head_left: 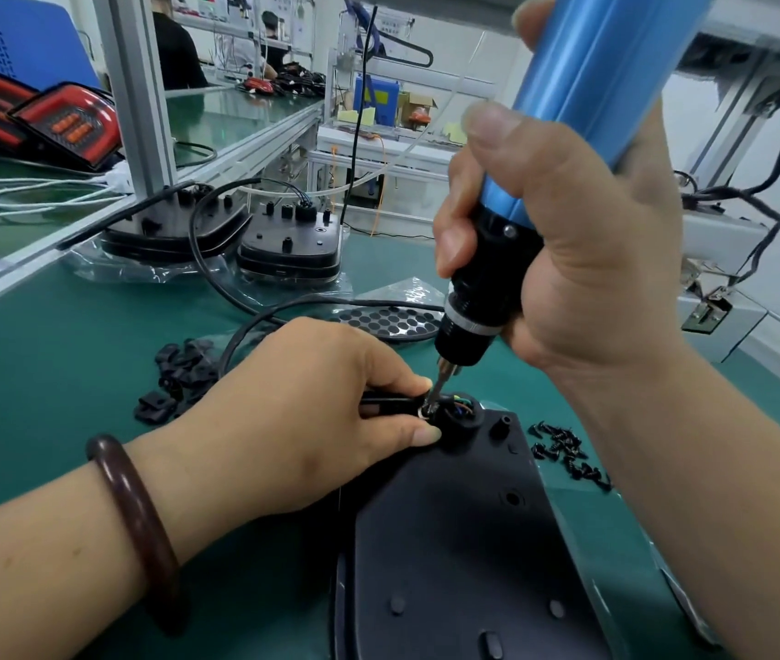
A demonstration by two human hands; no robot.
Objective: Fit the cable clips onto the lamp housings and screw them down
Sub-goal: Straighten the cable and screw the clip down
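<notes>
A black lamp housing (454,531) lies back-up on the green mat in front of me. My left hand (293,416) pinches the black cable and its clip (393,406) against the housing's top corner, thumb and forefinger either side of a screw. My right hand (564,250) grips a blue and black electric screwdriver (521,221), held nearly upright, its bit tip (433,397) set down on the screw at the clip. A pile of loose black cable clips (178,373) lies left of my left hand. Small black screws (569,454) are scattered right of the housing.
Two more black housings (290,245) with cables stand on plastic wrap at the back of the mat. A sheet of black round pads (388,321) lies behind my hands. Red tail lamps (45,116) sit on the left shelf behind an aluminium post (140,92). People work at far benches.
</notes>
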